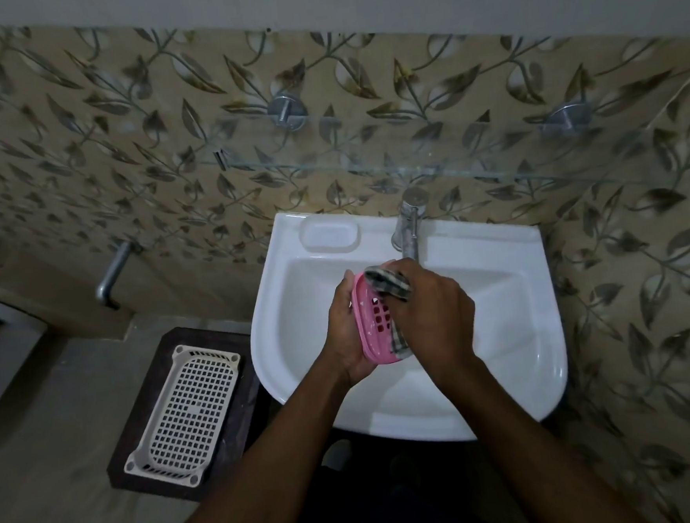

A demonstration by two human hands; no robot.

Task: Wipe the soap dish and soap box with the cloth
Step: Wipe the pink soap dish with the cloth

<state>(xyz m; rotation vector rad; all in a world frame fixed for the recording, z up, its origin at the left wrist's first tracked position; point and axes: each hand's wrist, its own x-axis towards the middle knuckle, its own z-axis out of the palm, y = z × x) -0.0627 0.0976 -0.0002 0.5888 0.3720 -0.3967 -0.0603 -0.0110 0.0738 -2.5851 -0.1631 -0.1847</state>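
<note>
Over the white sink (pixel 518 371), my left hand (pixel 346 330) grips a pink slotted soap dish (pixel 374 320) from its left side, tilted on edge. My right hand (pixel 432 312) holds a checked cloth (pixel 390 284) pressed against the dish's right side and top; most of the cloth is hidden under the fingers. A clear plastic soap box (pixel 330 233) rests on the sink's back left ledge, apart from both hands.
A chrome tap (pixel 408 226) stands at the sink's back, just beyond my right hand. A glass shelf (pixel 328 166) juts from the leaf-patterned wall above. On the floor to the left, a cream perforated basket (pixel 186 411) lies on a dark stool (pixel 140 398).
</note>
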